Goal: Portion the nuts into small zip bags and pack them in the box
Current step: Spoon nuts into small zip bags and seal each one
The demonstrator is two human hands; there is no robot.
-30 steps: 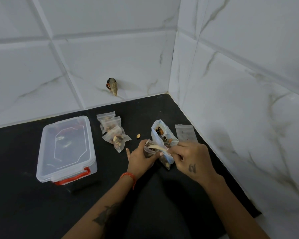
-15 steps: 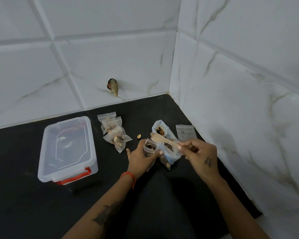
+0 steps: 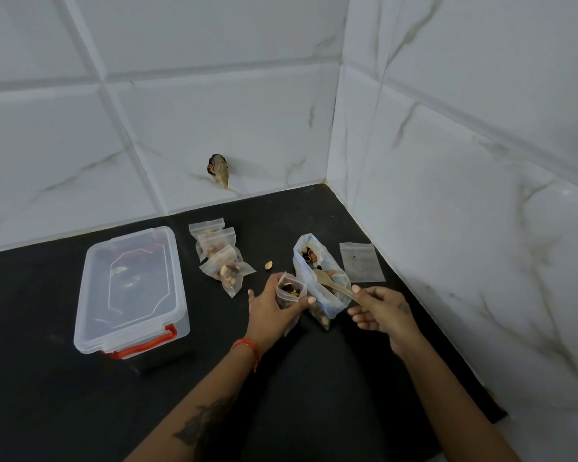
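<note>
Film this thin buckles, so our left hand (image 3: 274, 308) grips the small zip bag (image 3: 289, 293) near its mouth; right hand (image 3: 379, 310) pinches the wooden spoon (image 3: 331, 284) beside it.

white marble-veined wall tiles (image 3: 214, 121), corner, black countertop (image 3: 47, 395)

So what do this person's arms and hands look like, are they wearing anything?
Both forearms are bare, with no sleeves in view. The left hand has an orange-red thread band round its wrist, and a dark tattoo on the forearm. The right hand bears a small dark tattoo on its back. The nails look pale.
</note>
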